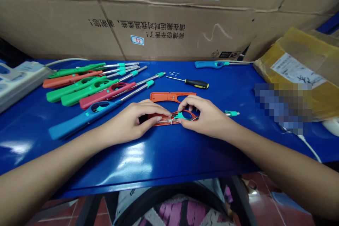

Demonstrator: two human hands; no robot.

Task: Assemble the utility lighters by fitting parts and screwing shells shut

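An orange lighter lies opened on the blue table [164, 155]. One half-shell [169, 96] rests just behind my hands. The other half [165, 119], with inner parts and a teal trigger piece [180, 115], lies under my fingers. My left hand [135, 122] presses its handle end with closed fingers. My right hand [205, 114] pinches the teal trigger area. The metal nozzle with a teal collar [231, 113] sticks out to the right of my right hand.
Several long lighters [90, 90] in green, orange, red and blue lie at the left. A black-and-yellow screwdriver [193, 83] and small screws [174, 74] sit behind the work. A blue lighter [212, 64] lies by cardboard boxes [159, 17]. A yellow parcel [302, 67] is right.
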